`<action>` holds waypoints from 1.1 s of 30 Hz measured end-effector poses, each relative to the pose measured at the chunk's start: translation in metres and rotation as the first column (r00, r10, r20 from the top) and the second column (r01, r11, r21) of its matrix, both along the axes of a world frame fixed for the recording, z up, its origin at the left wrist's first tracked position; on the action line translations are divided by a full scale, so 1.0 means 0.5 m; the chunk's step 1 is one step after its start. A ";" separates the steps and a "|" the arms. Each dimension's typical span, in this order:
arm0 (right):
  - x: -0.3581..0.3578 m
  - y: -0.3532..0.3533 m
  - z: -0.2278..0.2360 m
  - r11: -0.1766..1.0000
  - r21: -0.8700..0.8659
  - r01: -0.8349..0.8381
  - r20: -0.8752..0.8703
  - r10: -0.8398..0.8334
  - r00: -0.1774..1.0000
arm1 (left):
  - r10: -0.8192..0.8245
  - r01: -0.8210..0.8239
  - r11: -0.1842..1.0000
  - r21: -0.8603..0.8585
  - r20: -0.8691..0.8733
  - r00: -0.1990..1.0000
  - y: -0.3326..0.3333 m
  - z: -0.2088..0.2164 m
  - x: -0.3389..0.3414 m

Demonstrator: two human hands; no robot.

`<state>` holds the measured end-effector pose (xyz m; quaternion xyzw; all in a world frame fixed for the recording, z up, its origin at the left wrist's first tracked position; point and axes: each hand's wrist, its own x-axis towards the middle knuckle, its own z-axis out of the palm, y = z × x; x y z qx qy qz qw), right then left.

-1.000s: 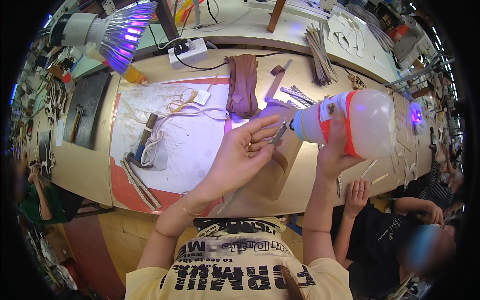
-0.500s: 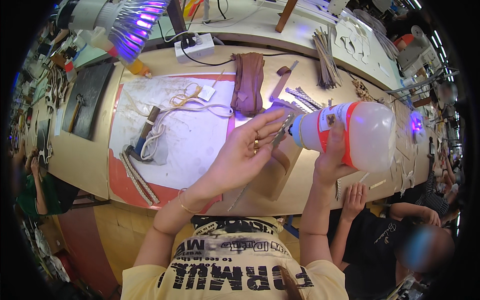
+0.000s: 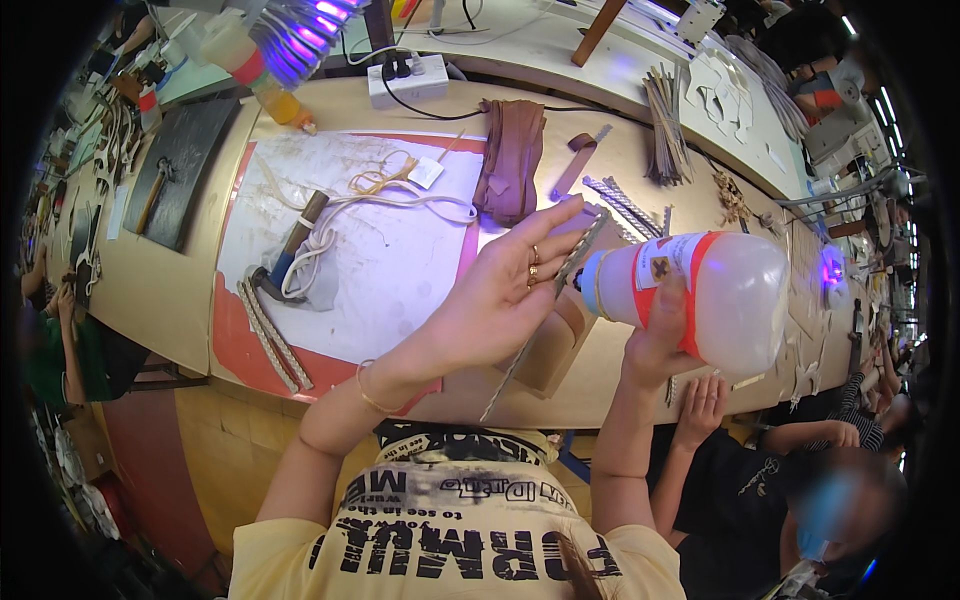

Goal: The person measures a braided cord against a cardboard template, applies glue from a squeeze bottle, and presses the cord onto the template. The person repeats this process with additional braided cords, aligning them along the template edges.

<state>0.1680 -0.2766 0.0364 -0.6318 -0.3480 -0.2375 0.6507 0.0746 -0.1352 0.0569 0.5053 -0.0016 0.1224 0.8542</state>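
Note:
A narrow braided strip (image 3: 579,254) lies slanting along the fingers of my left hand (image 3: 495,300), which holds it near the middle of the mat's right side; its tail hangs down toward the table's near edge. My right hand (image 3: 656,345) grips a large translucent plastic bottle (image 3: 748,303) with a red and white label, tilted on its side. The bottle's blue cap (image 3: 590,283) and dark nozzle point left, at the strip. Whether the nozzle touches the strip I cannot tell. Brown pieces (image 3: 550,345) lie on the table beneath my hands.
Left of my hands, a hammer (image 3: 298,235), pale cords (image 3: 400,203) and two braided strips (image 3: 268,335) lie on a white sheet (image 3: 380,290). Farther back are brown folded leather (image 3: 512,165) and a bundle of strips (image 3: 664,125). A co-worker's hand (image 3: 703,405) rests at the right.
My left hand has shifted slightly up and right along with the strip, and more of the strip's tail shows below it. The bottle stays tilted, a little lower. The whole view has shifted slightly.

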 end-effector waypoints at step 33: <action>-0.027 -0.004 -0.036 0.990 -0.142 -0.005 -0.014 0.003 1.000 | -0.053 -0.002 0.957 -0.291 -0.181 0.982 0.017 -0.022 0.016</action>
